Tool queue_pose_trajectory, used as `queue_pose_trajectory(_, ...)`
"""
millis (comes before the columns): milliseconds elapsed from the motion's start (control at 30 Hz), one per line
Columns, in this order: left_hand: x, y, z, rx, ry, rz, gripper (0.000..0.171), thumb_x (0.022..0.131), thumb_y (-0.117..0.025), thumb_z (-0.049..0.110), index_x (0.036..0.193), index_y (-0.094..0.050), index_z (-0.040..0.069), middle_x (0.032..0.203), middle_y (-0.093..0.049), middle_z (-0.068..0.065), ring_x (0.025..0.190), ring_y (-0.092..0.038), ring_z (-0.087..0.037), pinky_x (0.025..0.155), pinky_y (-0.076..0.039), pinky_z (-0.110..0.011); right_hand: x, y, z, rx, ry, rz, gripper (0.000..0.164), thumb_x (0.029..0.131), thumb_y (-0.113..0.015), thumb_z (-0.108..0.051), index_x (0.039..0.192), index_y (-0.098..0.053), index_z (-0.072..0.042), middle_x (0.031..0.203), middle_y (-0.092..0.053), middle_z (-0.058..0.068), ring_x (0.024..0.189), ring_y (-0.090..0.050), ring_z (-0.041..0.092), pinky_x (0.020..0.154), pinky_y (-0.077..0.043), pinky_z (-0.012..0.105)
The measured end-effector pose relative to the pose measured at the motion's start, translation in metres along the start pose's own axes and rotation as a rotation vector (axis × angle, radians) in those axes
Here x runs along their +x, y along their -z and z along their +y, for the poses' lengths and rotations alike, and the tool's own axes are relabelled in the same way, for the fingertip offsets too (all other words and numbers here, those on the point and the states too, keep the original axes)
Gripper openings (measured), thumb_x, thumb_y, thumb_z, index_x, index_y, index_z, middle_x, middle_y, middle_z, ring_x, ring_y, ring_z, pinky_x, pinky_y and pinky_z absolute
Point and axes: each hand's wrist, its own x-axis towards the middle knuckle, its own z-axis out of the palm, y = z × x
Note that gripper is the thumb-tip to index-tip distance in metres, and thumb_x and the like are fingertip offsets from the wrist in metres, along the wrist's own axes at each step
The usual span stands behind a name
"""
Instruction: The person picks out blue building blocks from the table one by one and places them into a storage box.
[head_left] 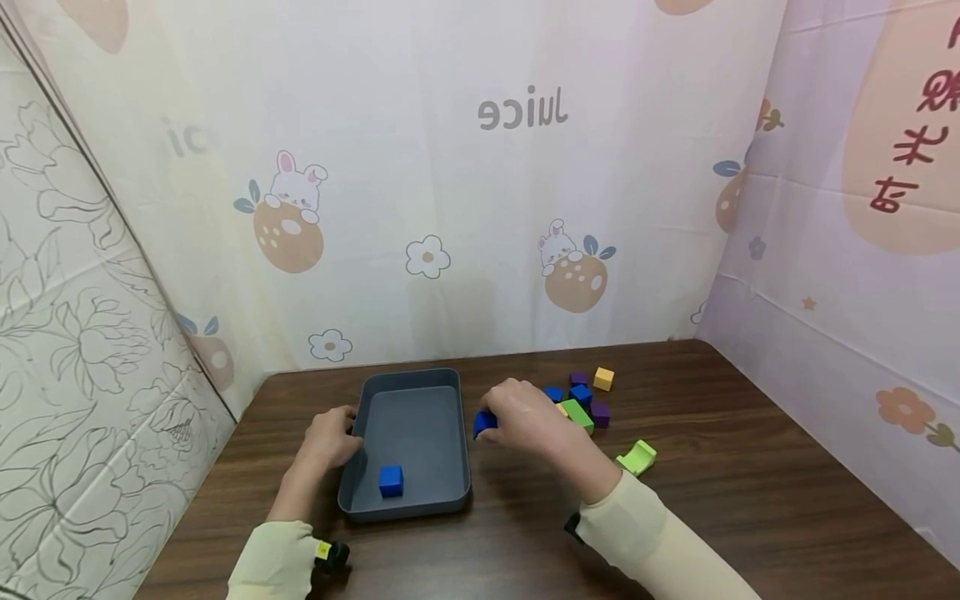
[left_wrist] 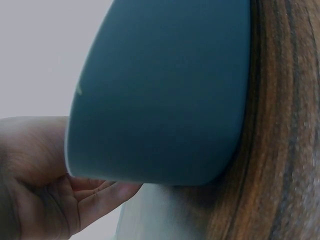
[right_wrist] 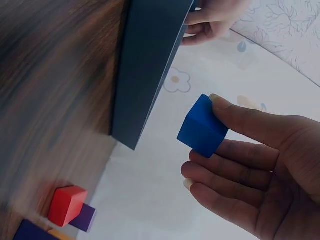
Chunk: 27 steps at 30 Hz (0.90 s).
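My right hand pinches a blue cube between thumb and fingers. It holds the cube above the table, just right of the tray's right rim. My left hand grips the left rim of a dark grey rectangular tray. In the right wrist view, the left hand's fingers show at the tray's far rim. Another blue cube lies inside the tray, close to its near left corner. From the left wrist, the tray's side wall covers part of the left hand.
Right of the right hand lie several blocks, among them a green block, purple cube, blue cube and yellow cube. A light green curved block lies nearer. A red block shows in the right wrist view.
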Motion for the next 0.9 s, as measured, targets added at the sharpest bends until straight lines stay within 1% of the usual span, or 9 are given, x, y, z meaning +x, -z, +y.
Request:
queue_pose_trajectory(67,0.000,0.001,0.000,0.000,0.001,-0.001,0.049,0.087,-0.071,0.004,0.132,-0.063,-0.012,0.112,-0.074,-0.026,0.108,-0.069,-0.045,0.095,-0.051,-0.062,0.001,0.000,-0.003,-0.013,0.013,0.004,0.025,0.086,-0.090,-0.031,0.098,-0.082,-0.010,0.085,-0.074,-0.003,0.070,-0.060,0.010,0.070,-0.058,0.030)
queue_pose_trajectory(200,0.000,0.001,0.001,-0.003,0.002,-0.005,0.050,0.087,-0.071,0.004,0.133,-0.062,-0.012,0.113,-0.074,-0.027,0.111,-0.068,-0.045,0.097,-0.050,-0.063,0.004,0.000,-0.009,-0.016,0.025,-0.006,0.026,0.086,-0.090,-0.031,0.099,-0.082,-0.010,0.084,-0.075,-0.002,0.067,-0.058,0.010,0.066,-0.056,0.028)
queue_pose_trajectory(333,0.000,0.002,0.001,-0.001,-0.002,-0.004,0.049,0.087,-0.071,0.004,0.133,-0.062,-0.012,0.114,-0.074,-0.027,0.112,-0.067,-0.046,0.098,-0.050,-0.063,0.008,0.000,-0.018,-0.012,0.035,-0.016,0.028,0.086,-0.089,-0.033,0.101,-0.083,-0.010,0.086,-0.076,-0.002,0.068,-0.060,0.009,0.068,-0.058,0.028)
queue_pose_trajectory(533,0.000,0.000,0.001,-0.004,0.003,-0.001,0.049,0.087,-0.071,0.003,0.134,-0.063,-0.011,0.113,-0.074,-0.026,0.110,-0.068,-0.044,0.095,-0.052,-0.061,0.014,-0.003,-0.032,-0.041,0.068,-0.021,0.031,0.086,-0.089,-0.037,0.101,-0.082,-0.010,0.086,-0.075,-0.002,0.070,-0.060,0.008,0.072,-0.060,0.028)
queue_pose_trajectory(667,0.000,0.000,0.001,-0.004,0.003,-0.001,0.050,0.088,-0.071,0.003,0.135,-0.063,-0.011,0.113,-0.074,-0.026,0.110,-0.068,-0.044,0.096,-0.051,-0.062,0.017,-0.006,-0.039,-0.053,0.072,-0.037,0.033,0.087,-0.088,-0.039,0.103,-0.082,-0.011,0.087,-0.074,-0.002,0.072,-0.060,0.008,0.073,-0.061,0.027)
queue_pose_trajectory(900,-0.001,0.001,0.002,-0.008,0.006,-0.002,0.049,0.088,-0.072,0.003,0.135,-0.062,-0.011,0.113,-0.074,-0.027,0.109,-0.068,-0.044,0.096,-0.051,-0.062,0.023,-0.014,-0.051,-0.025,0.084,-0.056,0.033,0.086,-0.088,-0.040,0.103,-0.082,-0.012,0.084,-0.073,-0.004,0.069,-0.060,0.006,0.071,-0.061,0.026)
